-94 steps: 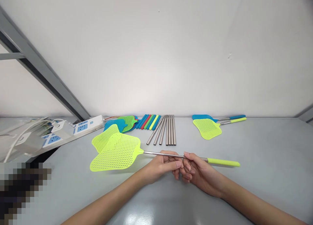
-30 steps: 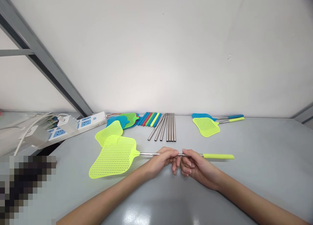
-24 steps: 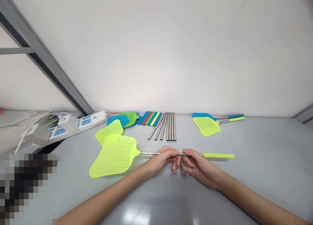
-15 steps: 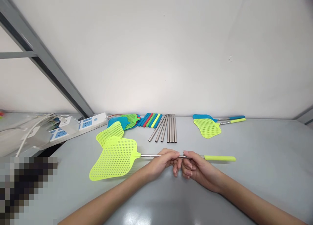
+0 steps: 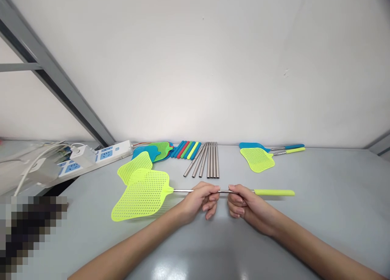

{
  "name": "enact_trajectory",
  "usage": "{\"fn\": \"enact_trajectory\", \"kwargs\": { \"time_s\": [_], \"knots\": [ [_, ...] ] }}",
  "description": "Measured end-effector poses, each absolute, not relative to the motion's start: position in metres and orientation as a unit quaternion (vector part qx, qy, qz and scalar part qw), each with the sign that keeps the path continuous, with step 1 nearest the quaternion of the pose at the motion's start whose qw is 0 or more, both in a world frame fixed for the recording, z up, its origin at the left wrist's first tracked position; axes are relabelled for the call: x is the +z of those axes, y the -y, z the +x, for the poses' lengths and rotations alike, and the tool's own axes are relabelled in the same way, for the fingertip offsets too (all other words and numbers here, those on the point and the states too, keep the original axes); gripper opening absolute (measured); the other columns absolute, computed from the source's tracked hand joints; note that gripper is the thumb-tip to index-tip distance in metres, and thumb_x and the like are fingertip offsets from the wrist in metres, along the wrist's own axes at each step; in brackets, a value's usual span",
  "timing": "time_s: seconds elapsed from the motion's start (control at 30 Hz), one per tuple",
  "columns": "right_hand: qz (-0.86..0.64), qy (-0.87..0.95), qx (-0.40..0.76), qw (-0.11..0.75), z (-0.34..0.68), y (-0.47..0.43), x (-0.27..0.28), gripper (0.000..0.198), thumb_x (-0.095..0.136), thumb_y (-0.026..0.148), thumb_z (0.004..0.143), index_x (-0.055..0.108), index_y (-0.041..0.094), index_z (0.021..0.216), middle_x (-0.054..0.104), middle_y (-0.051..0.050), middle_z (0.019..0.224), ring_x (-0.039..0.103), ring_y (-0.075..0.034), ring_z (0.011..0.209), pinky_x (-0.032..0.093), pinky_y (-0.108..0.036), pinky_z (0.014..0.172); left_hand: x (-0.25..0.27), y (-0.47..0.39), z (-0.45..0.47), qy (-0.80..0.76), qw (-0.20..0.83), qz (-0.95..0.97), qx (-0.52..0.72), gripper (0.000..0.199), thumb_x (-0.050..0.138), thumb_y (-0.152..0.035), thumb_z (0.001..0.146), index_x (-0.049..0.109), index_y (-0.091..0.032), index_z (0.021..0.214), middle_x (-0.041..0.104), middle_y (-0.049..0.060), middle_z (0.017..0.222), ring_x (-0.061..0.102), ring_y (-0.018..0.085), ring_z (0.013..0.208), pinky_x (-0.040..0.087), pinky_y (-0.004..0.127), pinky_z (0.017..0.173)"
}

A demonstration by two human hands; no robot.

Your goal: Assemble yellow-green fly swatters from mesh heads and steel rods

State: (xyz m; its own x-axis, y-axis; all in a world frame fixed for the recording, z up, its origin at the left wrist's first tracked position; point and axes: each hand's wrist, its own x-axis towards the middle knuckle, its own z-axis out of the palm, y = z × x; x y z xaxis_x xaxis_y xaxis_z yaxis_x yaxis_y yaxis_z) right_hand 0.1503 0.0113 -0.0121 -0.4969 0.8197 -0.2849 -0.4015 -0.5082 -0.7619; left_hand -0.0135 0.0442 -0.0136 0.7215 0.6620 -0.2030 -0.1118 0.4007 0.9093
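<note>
A yellow-green fly swatter [image 5: 143,195] is held level above the table, its perforated head to the left and its handle to the right. My left hand [image 5: 201,199] pinches the metal rod on the head side. Closed on the same rod, near the yellow handle, is my right hand [image 5: 245,202]. A short stretch of bare rod shows between the two hands. Behind them lie several loose metal rods [image 5: 210,162] and a row of coloured handles [image 5: 186,150]. Loose swatter heads [image 5: 135,166] in yellow, blue and green overlap at the back left.
At the back right lie a yellow swatter [image 5: 257,159] and a blue swatter [image 5: 251,146], both with handles. A white power strip [image 5: 114,153] with plugs and cables runs along the left. The grey table [image 5: 329,190] meets a white wall behind.
My hands have moved slightly apart along the rod, and more bare rod shows between them. The left hand has shifted a little left. The swatter is still held level.
</note>
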Motion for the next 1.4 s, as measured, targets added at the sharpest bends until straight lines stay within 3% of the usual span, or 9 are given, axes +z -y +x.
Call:
{"fn": "enact_trajectory", "kwargs": {
  "time_s": [0.63, 0.97, 1.3, 1.4],
  "knots": [
    [-0.346, 0.355, 0.774, 0.396, 0.163, -0.02, -0.01, 0.035, 0.043, 0.031, 0.078, 0.027, 0.018, 0.049, 0.022, 0.006, 0.044, 0.02, -0.008, 0.043, 0.02, -0.025, 0.048, -0.004, -0.058, -0.027, -0.295, 0.771, 0.518, 0.224, 0.035, 0.038, -0.029, 0.077, 0.03, -0.017, 0.046, 0.025, -0.008, 0.028, 0.033, 0.007, 0.025, 0.019, 0.019, 0.033],
    [-0.317, 0.334, 0.794, 0.398, 0.164, -0.021, -0.017, 0.038, 0.04, 0.035, 0.08, 0.027, 0.018, 0.049, 0.022, 0.006, 0.044, 0.022, -0.008, 0.044, 0.023, -0.026, 0.051, -0.01, -0.054, -0.021, -0.314, 0.762, 0.498, 0.269, 0.037, 0.039, -0.031, 0.077, 0.035, -0.016, 0.044, 0.02, -0.008, 0.028, 0.033, 0.007, 0.027, 0.021, 0.02, 0.036],
    [-0.301, 0.311, 0.826, 0.36, 0.146, -0.006, -0.018, 0.041, 0.042, 0.044, 0.078, 0.031, 0.016, 0.049, 0.024, 0.005, 0.047, 0.027, -0.007, 0.045, 0.026, -0.024, 0.052, -0.017, -0.037, -0.006, -0.331, 0.678, 0.598, 0.27, 0.042, 0.039, -0.04, 0.078, 0.046, -0.013, 0.047, 0.039, -0.004, 0.036, 0.036, 0.006, 0.034, 0.027, 0.02, 0.042],
    [-0.306, 0.312, 0.83, 0.347, 0.141, -0.002, -0.018, 0.045, 0.04, 0.05, 0.076, 0.031, 0.016, 0.049, 0.027, 0.005, 0.047, 0.028, -0.007, 0.046, 0.026, -0.024, 0.053, -0.02, -0.035, -0.004, -0.332, 0.655, 0.624, 0.267, 0.045, 0.037, -0.042, 0.079, 0.047, -0.013, 0.047, 0.038, -0.004, 0.034, 0.035, 0.006, 0.034, 0.028, 0.02, 0.043]
  ]
}}
